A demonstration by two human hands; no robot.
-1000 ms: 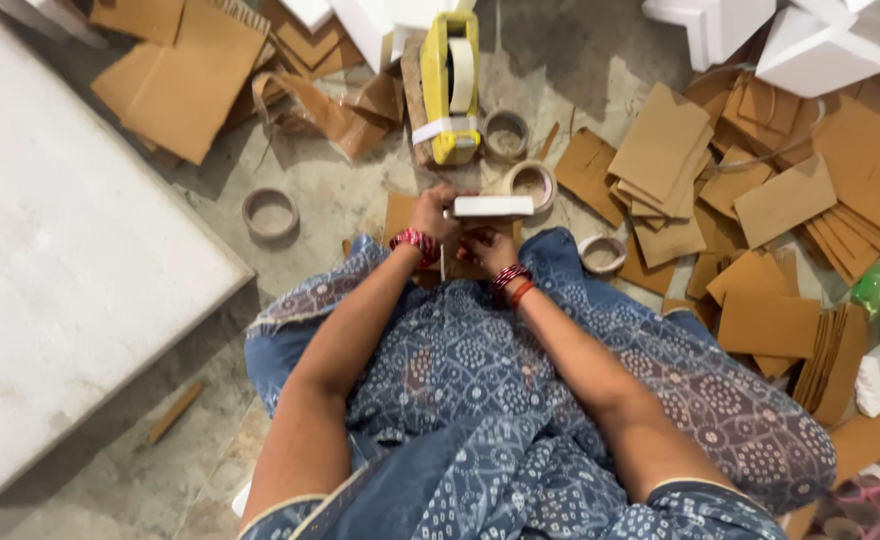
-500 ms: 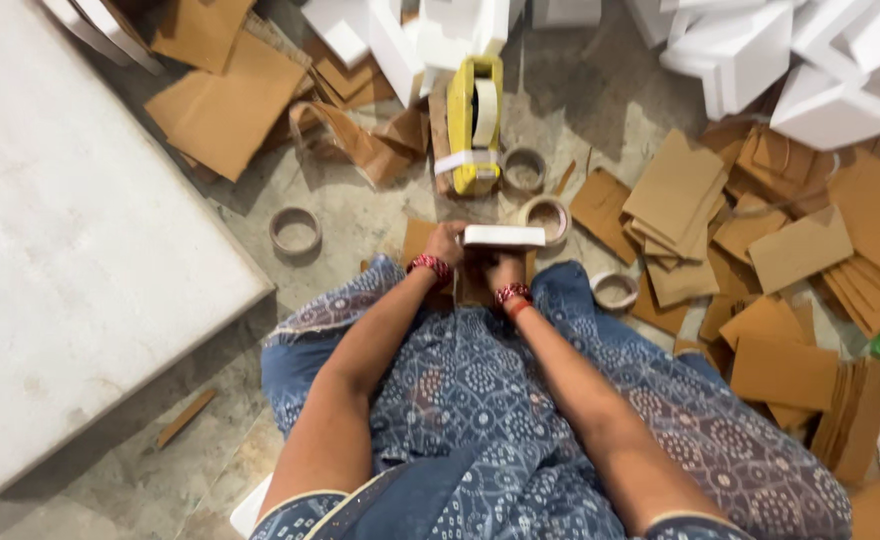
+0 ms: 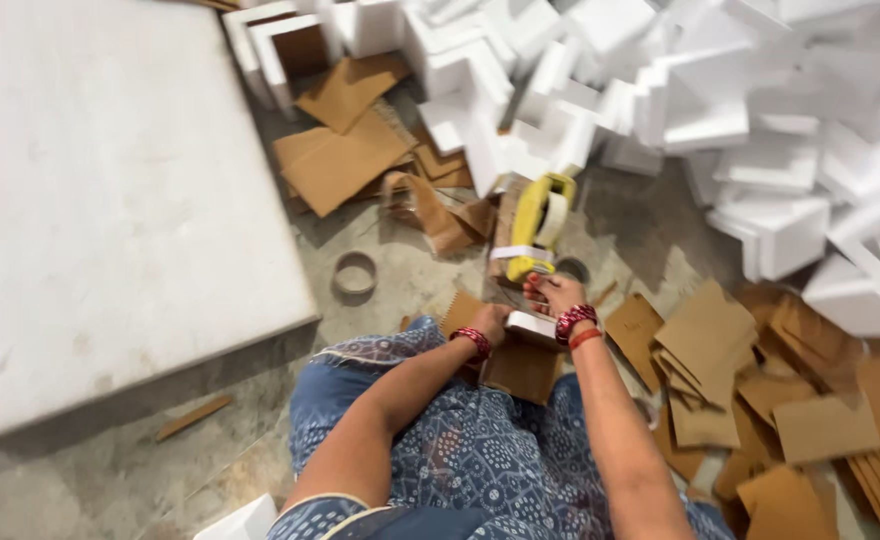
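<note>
Left hand (image 3: 492,322) on white block (image 3: 532,326), right hand (image 3: 552,292) at yellow tape dispenser (image 3: 538,226).

A bare concrete floor (image 3: 410,275) carried it all: brown cardboard pieces (image 3: 345,160) lay scattered across it, white foam blocks (image 3: 760,130) were heaped at the far side, an empty tape core (image 3: 355,272) sat alone, and a big white slab (image 3: 110,200) covered the left.

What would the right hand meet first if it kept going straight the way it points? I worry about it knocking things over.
Probably the yellow tape dispenser: the right hand points at its base, seemingly almost touching, though depth is unclear.
</note>
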